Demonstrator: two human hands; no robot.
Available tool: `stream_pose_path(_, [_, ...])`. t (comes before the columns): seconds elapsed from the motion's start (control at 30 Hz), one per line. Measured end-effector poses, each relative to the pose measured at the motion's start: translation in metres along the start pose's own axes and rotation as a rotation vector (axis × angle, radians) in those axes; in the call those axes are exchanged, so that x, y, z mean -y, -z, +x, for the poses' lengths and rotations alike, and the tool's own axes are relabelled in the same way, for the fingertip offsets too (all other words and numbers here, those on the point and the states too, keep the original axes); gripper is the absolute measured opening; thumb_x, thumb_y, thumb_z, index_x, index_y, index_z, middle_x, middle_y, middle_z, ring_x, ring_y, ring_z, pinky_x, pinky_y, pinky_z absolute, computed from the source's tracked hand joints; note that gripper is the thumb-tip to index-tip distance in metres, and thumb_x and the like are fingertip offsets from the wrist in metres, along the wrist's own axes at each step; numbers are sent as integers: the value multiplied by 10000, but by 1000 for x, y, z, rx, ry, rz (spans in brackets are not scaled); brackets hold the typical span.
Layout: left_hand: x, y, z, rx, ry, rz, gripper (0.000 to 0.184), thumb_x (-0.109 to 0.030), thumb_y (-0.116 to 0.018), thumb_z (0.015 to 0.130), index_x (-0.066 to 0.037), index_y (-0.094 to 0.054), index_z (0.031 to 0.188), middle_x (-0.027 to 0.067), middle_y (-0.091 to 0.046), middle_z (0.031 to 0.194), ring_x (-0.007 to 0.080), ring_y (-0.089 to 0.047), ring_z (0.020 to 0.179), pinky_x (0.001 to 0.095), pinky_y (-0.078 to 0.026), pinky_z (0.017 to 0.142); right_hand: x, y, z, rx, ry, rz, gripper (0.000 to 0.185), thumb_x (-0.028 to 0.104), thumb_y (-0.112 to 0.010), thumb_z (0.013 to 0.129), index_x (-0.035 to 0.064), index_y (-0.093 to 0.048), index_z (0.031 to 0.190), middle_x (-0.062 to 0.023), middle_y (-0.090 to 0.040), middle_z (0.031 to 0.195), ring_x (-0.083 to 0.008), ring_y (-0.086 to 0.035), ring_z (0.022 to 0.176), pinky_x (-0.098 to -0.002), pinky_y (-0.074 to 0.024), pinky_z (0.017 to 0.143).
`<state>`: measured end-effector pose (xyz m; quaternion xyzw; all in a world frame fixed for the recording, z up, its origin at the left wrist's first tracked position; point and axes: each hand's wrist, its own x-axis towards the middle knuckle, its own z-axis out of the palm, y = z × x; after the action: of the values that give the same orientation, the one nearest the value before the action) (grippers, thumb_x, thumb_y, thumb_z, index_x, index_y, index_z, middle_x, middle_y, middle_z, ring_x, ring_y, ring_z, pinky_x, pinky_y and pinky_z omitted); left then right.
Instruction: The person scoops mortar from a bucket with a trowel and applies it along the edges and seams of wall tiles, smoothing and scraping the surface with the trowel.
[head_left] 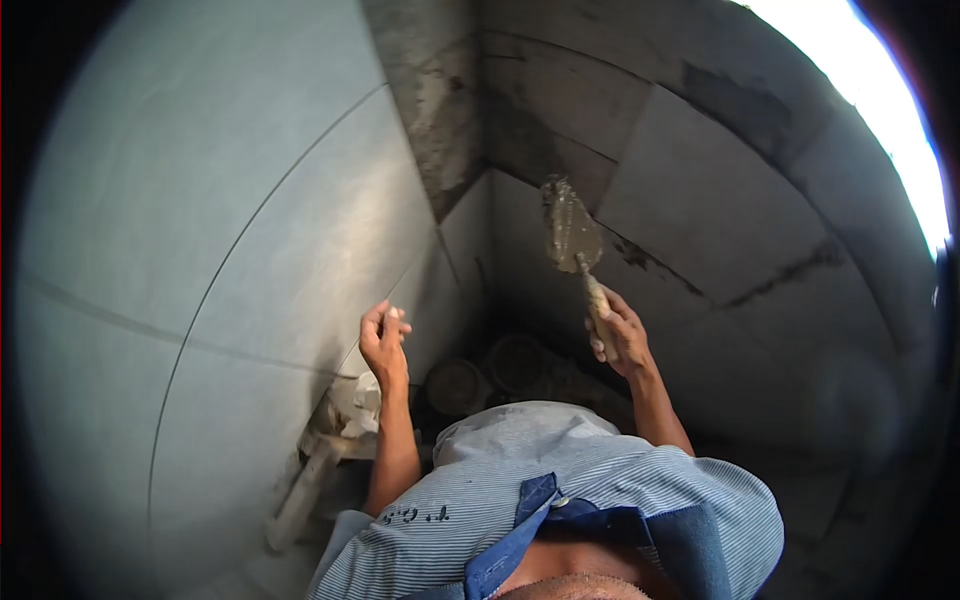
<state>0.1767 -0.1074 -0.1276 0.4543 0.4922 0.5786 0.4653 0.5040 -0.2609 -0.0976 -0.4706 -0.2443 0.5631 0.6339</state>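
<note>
My right hand [624, 338] is wrapped around the wooden handle of a trowel [597, 303]. Grey wet mortar [570, 225] coats the blade, which points up toward the tiled corner; whether the blade touches the wall behind it I cannot tell. On the other side, my left hand [384, 338] is raised in front of the left tiled wall [290, 260], its fingers curled in toward the thumb. Nothing shows between those fingers.
Large grey tiles [690, 190] cover part of the right wall, with mortar smears along some joints. Bare rough wall [440, 110] shows in the upper corner. Round containers [455, 385] stand low in shadow, and a whitish crumpled thing [355, 403] lies at lower left.
</note>
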Motion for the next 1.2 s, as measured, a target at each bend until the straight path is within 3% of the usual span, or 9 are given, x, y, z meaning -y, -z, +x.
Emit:
stream_pose_path(0.07, [35, -31, 6, 54, 145, -51, 275, -94, -681, 894, 24, -596, 1128, 31, -631, 855, 56, -526, 625, 188, -400, 551, 3, 9, 11, -58, -46, -60, 672, 288, -649, 865, 49, -395, 1440, -87, -555, 844, -110, -515, 511, -228, -422, 403])
stream_pose_path(0.2, [82, -60, 16, 338, 142, 38, 289, -66, -675, 876, 28, -600, 1139, 38, -635, 882, 73, -550, 688, 223, -464, 642, -9, 16, 1, -238, -97, -95, 666, 282, -660, 859, 42, -408, 1426, -79, -556, 840, -110, -520, 519, -230, -423, 402])
stream_pose_path(0.37, [138, -77, 55, 874, 71, 480, 385, -143, -662, 876, 11, -584, 1220, 144, -654, 1139, 209, -652, 910, 327, -514, 811, -23, 21, 6, -279, -54, -4, 694, 297, -706, 842, 77, -411, 1429, -73, -578, 851, -119, -549, 559, -243, -438, 429])
stream_pose_path(0.6, [159, -84, 59, 1335, -87, 826, 435, -270, -632, 891, -10, -582, 1236, 216, -596, 1240, 362, -630, 1051, 435, -493, 909, -41, 16, -2, -382, 125, 56, 705, 222, -705, 830, 72, -373, 1433, -92, -587, 889, -141, -575, 601, -266, -481, 466])
stream_pose_path(0.8, [172, -104, 33, 1364, 35, 822, 458, -274, -615, 900, 3, -569, 1261, 224, -584, 1269, 373, -574, 1176, 413, -462, 979, -35, 37, 6, -422, 384, -59, 723, 92, -672, 821, 115, -288, 1433, -164, -520, 1076, -169, -594, 619, -276, -511, 485])
stream_pose_path(0.9, [175, -119, 15, 1315, -9, 783, 456, -275, -611, 900, 9, -571, 1255, 232, -576, 1281, 382, -565, 1181, 415, -446, 1003, 3, 64, 24, -472, 495, -392, 638, 48, -610, 854, 61, -327, 1425, -158, -559, 1031, -135, -580, 623, -270, -484, 485])
stream_pose_path(0.97, [174, -123, 9, 1329, -55, 785, 457, -271, -614, 897, 8, -568, 1256, 235, -574, 1284, 383, -560, 1186, 414, -438, 1011, 22, 81, 49, -520, 592, -553, 547, 28, -619, 865, 27, -439, 1382, -117, -618, 986, -125, -576, 692, -263, -498, 598])
stream_pose_path(1.07, [179, -123, 5, 1291, -43, 779, 459, -284, -610, 902, -3, -562, 1262, 231, -584, 1263, 380, -581, 1152, 419, -454, 986, 68, 98, 98, -535, 1143, -1183, 485, 26, -635, 854, 55, -541, 1328, -162, -633, 1048, -265, -649, 865, -335, -537, 744])
stream_pose_path(1.2, [177, -114, -1, 1229, 63, 774, 462, -292, -610, 906, -17, -554, 1272, 225, -599, 1229, 370, -606, 1105, 423, -475, 951, 107, 112, 150, -599, 1234, -1473, 463, 56, -670, 850, 113, -577, 1300, -189, -615, 1117, -304, -654, 859, -374, -554, 705])
